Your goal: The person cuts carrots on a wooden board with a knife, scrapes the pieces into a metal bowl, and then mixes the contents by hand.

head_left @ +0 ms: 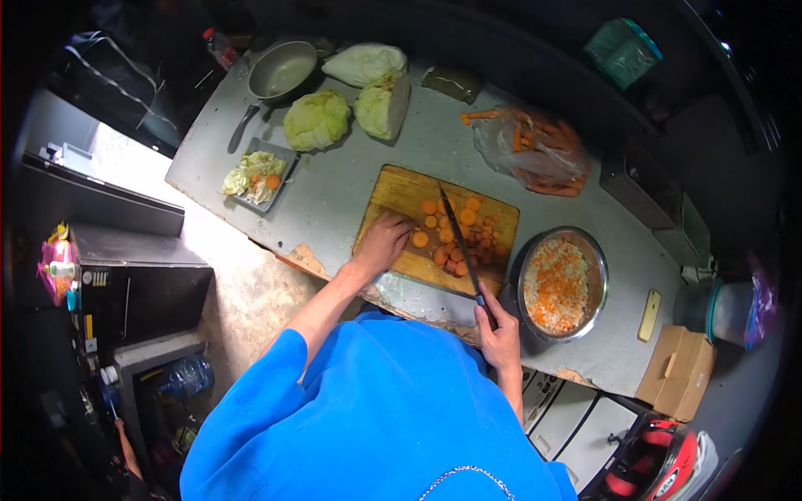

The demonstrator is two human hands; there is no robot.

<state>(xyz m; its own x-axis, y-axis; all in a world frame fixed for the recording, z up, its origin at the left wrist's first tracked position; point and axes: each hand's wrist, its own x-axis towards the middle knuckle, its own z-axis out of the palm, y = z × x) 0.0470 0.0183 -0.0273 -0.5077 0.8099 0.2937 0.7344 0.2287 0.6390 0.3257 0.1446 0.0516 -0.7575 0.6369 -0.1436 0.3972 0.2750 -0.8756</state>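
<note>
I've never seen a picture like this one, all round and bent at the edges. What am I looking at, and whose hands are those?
There is no machine here. A person in a blue top wears a camera on the head, so the one picture looks down past their chest at their own two hands; the wide lens bends the edges.

The right hand grips the handle of a long knife, whose blade lies across the wooden cutting board. The left hand rests on the board beside the carrot slices.

On the grey counter also lie a metal bowl of chopped vegetables, a bag of carrots, cut cabbage pieces, a pan, a small tray of scraps and a phone.
</note>
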